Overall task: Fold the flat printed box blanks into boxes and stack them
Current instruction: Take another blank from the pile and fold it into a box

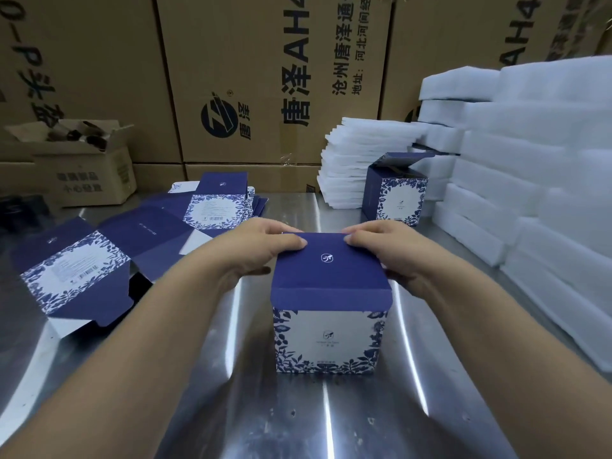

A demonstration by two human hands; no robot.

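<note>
Steel table [331,422] w/ foam slabs [530,180] stacked right, out of the way. Flat blanks [86,270] fanned left, w/in reach. 1 finished box [394,193] parked behind. Centre box [329,326] stands upright; left hand [255,246] & right hand [377,246] have fingers together, thumbs pressing the lid's far edge, prob. to tuck it.

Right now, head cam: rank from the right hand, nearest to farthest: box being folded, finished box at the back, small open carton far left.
1. Box being folded: centre, right hand touching its lid.
2. Finished box: behind the hand, slightly right, beside the foam sheets.
3. Open carton: far left, at the back, across the table.
</note>
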